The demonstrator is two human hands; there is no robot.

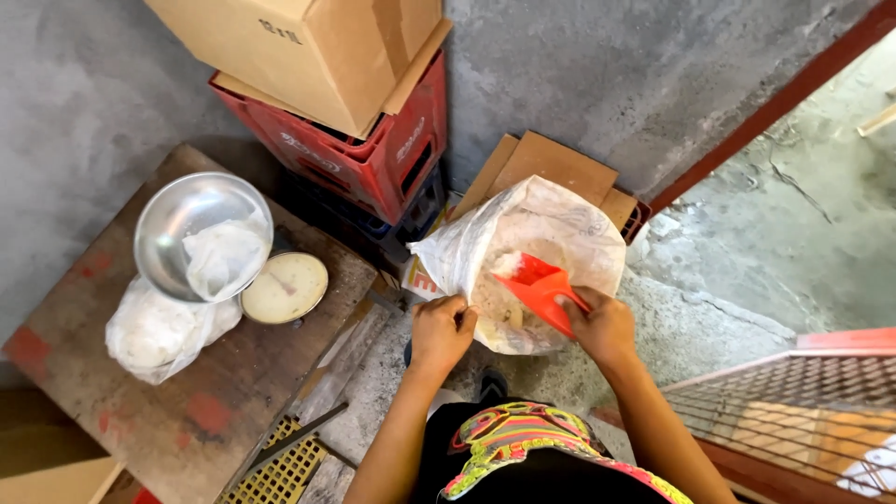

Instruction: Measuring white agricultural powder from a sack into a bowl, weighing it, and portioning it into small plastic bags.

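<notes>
Cardboard box (308, 51) is sitting at eleven o'clock on top of a red crate (373, 154), and both are leaning against the grey wall. Wooden table (187, 411) is lying at nine o'clock. It is carrying a metal bowl (177, 219) with a thin plastic bag (224, 257) inside, a round scale dial (285, 287) just beside the bowl, and a filled white bag (154, 336) touching the bowl from below.

We are working at the centre on a big white sack (527, 247), which is standing open on the concrete floor in front of flat cardboard sheets (551, 163). Our left hand (441, 331) is pinching the near edge of the sack and is holding it open. Our right hand (602, 327) is gripping the handle of an orange scoop (537, 285), at three o'clock from the left hand. The scoop blade is lying inside the sack mouth, on the pale grain.
</notes>
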